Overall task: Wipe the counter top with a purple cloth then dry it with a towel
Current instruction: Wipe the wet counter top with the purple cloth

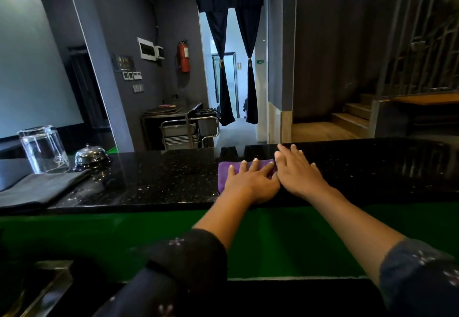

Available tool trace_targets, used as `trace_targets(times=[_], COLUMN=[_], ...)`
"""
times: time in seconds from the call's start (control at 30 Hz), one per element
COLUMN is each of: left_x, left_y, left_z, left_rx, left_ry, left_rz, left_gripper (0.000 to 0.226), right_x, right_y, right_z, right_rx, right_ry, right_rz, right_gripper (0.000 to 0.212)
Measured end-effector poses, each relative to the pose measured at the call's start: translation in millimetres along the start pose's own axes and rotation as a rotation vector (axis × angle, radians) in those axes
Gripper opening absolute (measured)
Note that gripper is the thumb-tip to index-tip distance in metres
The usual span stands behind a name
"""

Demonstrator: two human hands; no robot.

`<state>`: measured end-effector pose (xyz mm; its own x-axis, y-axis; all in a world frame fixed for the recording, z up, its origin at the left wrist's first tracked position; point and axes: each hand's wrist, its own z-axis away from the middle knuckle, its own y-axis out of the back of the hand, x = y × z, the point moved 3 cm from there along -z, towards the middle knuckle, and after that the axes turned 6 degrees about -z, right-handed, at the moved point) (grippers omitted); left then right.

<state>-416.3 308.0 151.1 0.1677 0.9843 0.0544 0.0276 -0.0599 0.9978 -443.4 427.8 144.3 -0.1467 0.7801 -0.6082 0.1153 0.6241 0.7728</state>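
Black speckled counter top, purple cloth, grey towel, glass, bell

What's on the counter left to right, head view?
Grey towel → glasses → bell → purple cloth under left hand → right hand, all on the black counter.

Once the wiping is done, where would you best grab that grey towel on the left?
Probably at the towel's right-hand corner, nearest the hands, coming in from the right and above. It lies folded flat on the counter, so a pinch at that free edge should lift it. The glass and bell stand close behind it, so keep low and forward.
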Motion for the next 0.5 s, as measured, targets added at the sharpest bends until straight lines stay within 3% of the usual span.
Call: trace_targets(times=[0.13, 0.33, 0.5], left_x=[-24, -103, -87], left_y=[-4, 10, 9], left_z=[-32, -41, -1], left_rx=[-0.072, -0.082, -0.09], left_ry=[0.028, 0.271, 0.229], left_rz=[-0.001, -0.025, -0.029], left_gripper=[0.059, 0.06, 0.058], right_x=[-2, -6, -9], right_y=[-7, -7, -6], right_z=[-5, -3, -4], right_rx=[-0.062, -0.118, -0.157], right_ry=[0.029, 0.068, 0.05], right_rz=[0.1, 0.193, 0.31], right_gripper=[0.054, 0.055, 0.058])
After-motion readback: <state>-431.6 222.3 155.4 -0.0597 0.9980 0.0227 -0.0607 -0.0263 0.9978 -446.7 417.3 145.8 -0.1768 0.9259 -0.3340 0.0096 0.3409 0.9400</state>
